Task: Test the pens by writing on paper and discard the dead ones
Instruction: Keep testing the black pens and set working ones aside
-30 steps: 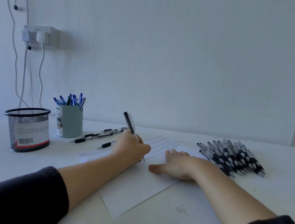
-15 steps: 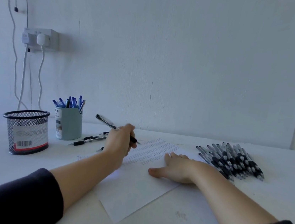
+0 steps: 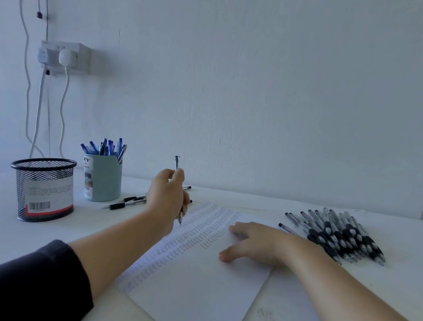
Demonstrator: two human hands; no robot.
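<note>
Since half a second ago the pen (image 3: pixel 178 191) has swung from lying nearly level, pointing left, to standing almost upright, and the left hand (image 3: pixel 167 201) has lifted a little off the paper (image 3: pixel 197 286). That hand's fingers are curled round the pen, its tip pointing down just above the sheet's left part, not touching as far as I can tell. The right hand (image 3: pixel 256 243) lies flat and relaxed on the paper, fingers spread, holding nothing.

Rows of small test marks already cover the sheet's upper left (a good many pens tried, by the look of it). The step in hand seems to be readying this pen to write; next the tip must come down on a bare patch and make a stroke.

A pile (image 3: pixel 339 234) of pens waits right of the paper, a few loose pens (image 3: pixel 125 204) lie left of it, beyond them a cup (image 3: pixel 103 179) of blue pens and a mesh bin (image 3: pixel 43 190).
</note>
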